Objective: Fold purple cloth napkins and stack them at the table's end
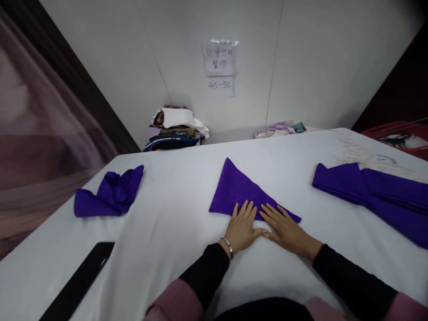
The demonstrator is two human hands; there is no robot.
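Observation:
A purple cloth napkin, folded into a triangle, lies flat in the middle of the white-covered table. Its peak points away from me and its long lower edge faces me. My left hand presses flat on that edge, fingers stretched out. Beside it, my right hand lies on the lower right part of the napkin, fingers spread. The two thumbs meet just below the cloth, on the table. Neither hand grips anything.
To the left sits a crumpled purple cloth, with a black flat object nearer me. Folded purple cloths lie at right. Behind the table stand a clothes pile, more cloth and a red basket. Paper signs hang on the wall.

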